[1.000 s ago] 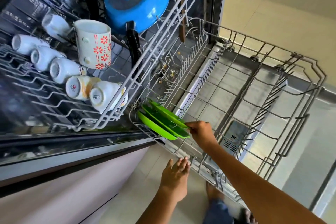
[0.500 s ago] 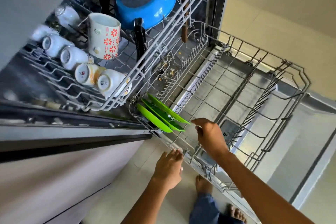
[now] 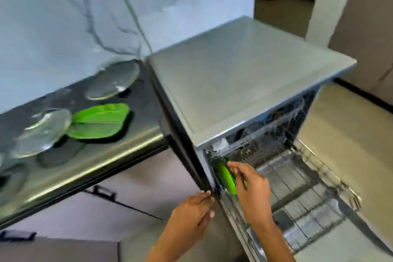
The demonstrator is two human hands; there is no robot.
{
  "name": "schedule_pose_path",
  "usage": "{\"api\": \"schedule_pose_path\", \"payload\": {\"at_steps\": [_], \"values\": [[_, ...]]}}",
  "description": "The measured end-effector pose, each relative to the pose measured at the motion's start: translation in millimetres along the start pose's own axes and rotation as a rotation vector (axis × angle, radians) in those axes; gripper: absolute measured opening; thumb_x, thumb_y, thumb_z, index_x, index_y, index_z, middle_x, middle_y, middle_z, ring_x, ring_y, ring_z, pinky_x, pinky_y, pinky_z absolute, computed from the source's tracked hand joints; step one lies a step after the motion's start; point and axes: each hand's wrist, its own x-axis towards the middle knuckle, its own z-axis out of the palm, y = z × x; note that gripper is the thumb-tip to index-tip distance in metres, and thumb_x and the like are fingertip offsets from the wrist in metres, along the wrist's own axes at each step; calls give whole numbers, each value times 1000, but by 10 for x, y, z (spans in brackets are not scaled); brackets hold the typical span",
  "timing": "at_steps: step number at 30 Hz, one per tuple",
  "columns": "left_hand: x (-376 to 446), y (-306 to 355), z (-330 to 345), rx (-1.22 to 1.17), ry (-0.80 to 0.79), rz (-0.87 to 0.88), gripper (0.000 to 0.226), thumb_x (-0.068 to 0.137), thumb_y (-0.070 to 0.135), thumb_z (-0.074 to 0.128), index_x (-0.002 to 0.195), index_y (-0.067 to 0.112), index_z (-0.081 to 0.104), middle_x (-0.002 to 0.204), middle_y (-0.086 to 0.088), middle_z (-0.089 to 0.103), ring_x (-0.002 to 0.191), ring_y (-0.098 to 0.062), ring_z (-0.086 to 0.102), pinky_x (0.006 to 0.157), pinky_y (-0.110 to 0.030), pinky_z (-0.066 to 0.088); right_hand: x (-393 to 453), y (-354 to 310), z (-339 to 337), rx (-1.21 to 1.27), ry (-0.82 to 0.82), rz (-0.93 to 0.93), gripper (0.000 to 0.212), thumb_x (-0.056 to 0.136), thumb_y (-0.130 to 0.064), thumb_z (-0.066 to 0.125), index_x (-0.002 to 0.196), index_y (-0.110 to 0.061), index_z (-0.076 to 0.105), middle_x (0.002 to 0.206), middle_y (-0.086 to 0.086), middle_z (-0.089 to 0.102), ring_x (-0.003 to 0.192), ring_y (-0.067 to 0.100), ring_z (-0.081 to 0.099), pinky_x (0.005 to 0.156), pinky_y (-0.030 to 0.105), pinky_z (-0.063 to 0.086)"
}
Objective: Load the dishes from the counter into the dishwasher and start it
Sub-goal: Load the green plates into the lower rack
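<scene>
The dishwasher (image 3: 244, 83) stands open with its lower rack (image 3: 331, 178) pulled out. Green plates (image 3: 225, 176) stand on edge at the rack's left end. My right hand (image 3: 251, 187) hovers over them, fingers loosely extended, fingertips at the plates' rim. My left hand (image 3: 191, 215) is flat with straight fingers, its tips against the front left corner of the dishwasher. On the dark counter (image 3: 95, 161) to the left lie a green leaf-shaped plate (image 3: 100, 121) and two clear glass plates, one near (image 3: 42, 132) and one far (image 3: 112, 80).
The upper rack (image 3: 265, 132) sits inside the machine, its load blurred. A marble wall backs the counter. Cabinet fronts with dark handles (image 3: 104, 192) are below the counter. Tiled floor lies right of the open door. The image is motion-blurred.
The view has swung up from the racks to the counter and dishwasher top. My right hand has let go of the green plate and stays by the plates; my left hand stays low beside the rack.
</scene>
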Motion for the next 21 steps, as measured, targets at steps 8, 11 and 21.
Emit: {"api": "schedule_pose_path", "payload": {"at_steps": [8,11,21], "values": [[-947,-239,-715,-64,292,-231,44,100,41,37,140,23,46,151,13,28,142,-4,19,112,-15,4,33,-1257,119,130,-92,-204,28,83,4,62,98,-17,72,83,-11,68,59,-12,49,60,8,40],[-757,-532,-1043,-60,402,-301,49,93,42,38,127,14,61,138,2,52,130,-13,45,108,-20,23,190,-1450,291,177,-144,-187,29,85,0,62,98,-24,71,90,-12,71,71,-1,62,68,26,52],[225,-2076,-2015,157,418,-426,16,76,9,70,91,4,71,89,-14,70,79,-36,65,65,-38,51,776,-1692,806,92,-194,-250,28,84,2,64,99,-21,72,87,-13,69,77,-1,61,65,12,47]]}}
